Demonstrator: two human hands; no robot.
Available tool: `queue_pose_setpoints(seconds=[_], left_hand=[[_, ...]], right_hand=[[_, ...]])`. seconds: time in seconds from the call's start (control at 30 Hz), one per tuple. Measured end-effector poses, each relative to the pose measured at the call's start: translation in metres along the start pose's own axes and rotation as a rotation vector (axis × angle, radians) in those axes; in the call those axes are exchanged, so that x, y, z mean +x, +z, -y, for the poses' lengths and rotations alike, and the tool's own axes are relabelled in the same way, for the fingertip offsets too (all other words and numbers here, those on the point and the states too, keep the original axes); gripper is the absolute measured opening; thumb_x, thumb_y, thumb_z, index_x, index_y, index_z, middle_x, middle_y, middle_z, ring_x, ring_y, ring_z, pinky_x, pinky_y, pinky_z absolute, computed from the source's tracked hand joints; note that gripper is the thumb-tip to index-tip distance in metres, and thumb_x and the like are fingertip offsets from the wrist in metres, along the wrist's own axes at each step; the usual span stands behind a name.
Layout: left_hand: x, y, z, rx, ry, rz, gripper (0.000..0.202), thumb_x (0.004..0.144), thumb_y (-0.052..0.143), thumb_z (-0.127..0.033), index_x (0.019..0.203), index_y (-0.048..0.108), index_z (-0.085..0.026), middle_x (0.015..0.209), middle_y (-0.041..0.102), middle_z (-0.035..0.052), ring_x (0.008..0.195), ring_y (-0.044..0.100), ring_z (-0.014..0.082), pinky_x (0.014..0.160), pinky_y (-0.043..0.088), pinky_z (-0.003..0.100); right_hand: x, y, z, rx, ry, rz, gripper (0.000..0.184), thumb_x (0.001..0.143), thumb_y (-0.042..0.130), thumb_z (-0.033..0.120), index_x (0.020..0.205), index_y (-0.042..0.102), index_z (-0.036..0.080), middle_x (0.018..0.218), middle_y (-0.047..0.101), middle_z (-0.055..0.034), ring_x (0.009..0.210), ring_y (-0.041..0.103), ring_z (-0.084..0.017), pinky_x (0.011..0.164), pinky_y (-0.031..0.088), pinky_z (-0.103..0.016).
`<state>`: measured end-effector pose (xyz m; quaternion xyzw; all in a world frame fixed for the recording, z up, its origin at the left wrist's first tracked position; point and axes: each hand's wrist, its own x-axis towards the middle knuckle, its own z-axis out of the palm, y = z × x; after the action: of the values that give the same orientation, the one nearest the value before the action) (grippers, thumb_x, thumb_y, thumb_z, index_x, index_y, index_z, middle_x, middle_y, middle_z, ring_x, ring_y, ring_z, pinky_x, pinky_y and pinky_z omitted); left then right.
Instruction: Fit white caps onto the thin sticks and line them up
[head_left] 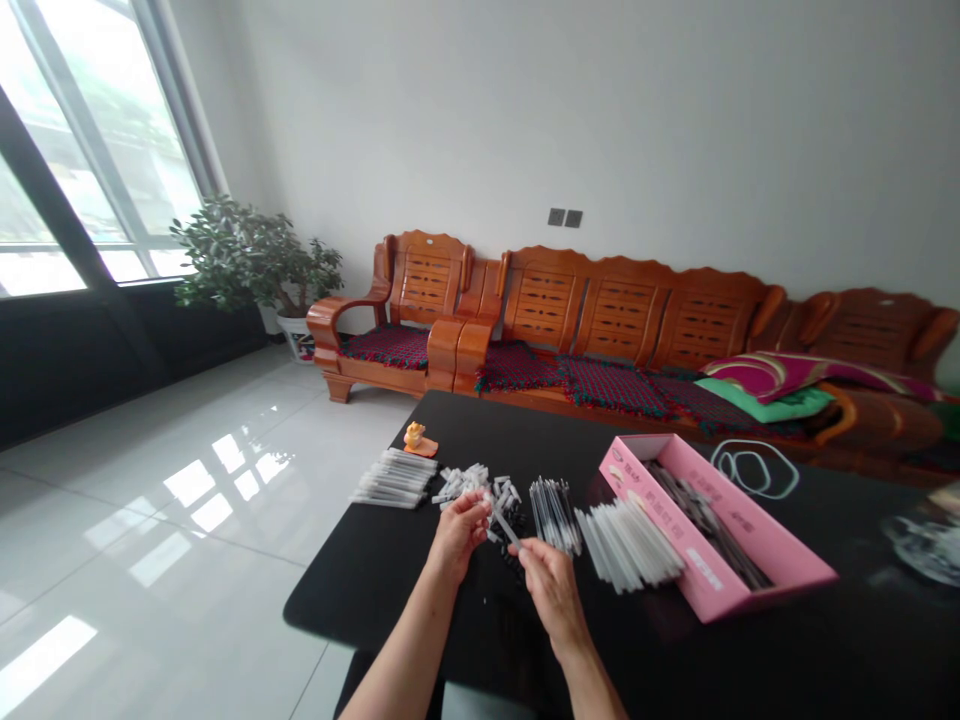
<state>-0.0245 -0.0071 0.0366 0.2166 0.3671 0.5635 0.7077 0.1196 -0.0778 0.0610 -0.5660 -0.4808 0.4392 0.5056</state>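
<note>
My right hand [551,580] is closed on the near end of a translucent pen barrel [508,523], which slants up and left. At its far end, my left hand [459,530] pinches a small whitish piece that looks like a pen cap; the fingers partly hide it. Behind both hands lies a loose pile of white pen caps [469,480]. Small black parts [512,562] are scattered below the barrel. Just right of the pile are pen refills [553,512] in a bundle, then a row of translucent barrels [626,545]. A stack of capped-looking pens [395,480] sits to the left.
A pink box [780,540] holding dark slender items stands on the black table [360,580] at right. Behind it lie white loops of cord [784,470]. A small orange figure [414,435] sits at the far left corner, and a glass dish [926,545] at the right edge.
</note>
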Motion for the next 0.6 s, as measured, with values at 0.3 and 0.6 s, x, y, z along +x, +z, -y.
queue_pose_setpoints(seconds=[0.3, 0.6], left_hand=[[-0.004, 0.006, 0.011, 0.172, 0.150, -0.049, 0.038, 0.064, 0.079, -0.043, 0.080, 0.062, -0.012, 0.060, 0.057, -0.0021, 0.047, 0.051, 0.0055, 0.040, 0.040, 0.014], [-0.004, 0.016, 0.021, 0.152, 0.355, -0.082, 0.035, 0.069, 0.075, -0.042, 0.068, 0.054, -0.014, 0.050, 0.053, -0.0046, 0.040, 0.040, 0.0036, 0.039, 0.031, 0.015]], right_hand=[[-0.001, 0.003, -0.006, -0.312, -0.198, 0.014, 0.038, 0.084, 0.049, 0.047, 0.070, 0.067, 0.017, 0.054, 0.054, -0.0005, 0.051, 0.045, -0.015, 0.046, 0.028, -0.025], [-0.007, 0.007, -0.002, -0.429, -0.297, 0.013, 0.043, 0.090, 0.041, 0.046, 0.068, 0.064, 0.017, 0.055, 0.052, -0.0009, 0.053, 0.043, -0.015, 0.051, 0.030, -0.027]])
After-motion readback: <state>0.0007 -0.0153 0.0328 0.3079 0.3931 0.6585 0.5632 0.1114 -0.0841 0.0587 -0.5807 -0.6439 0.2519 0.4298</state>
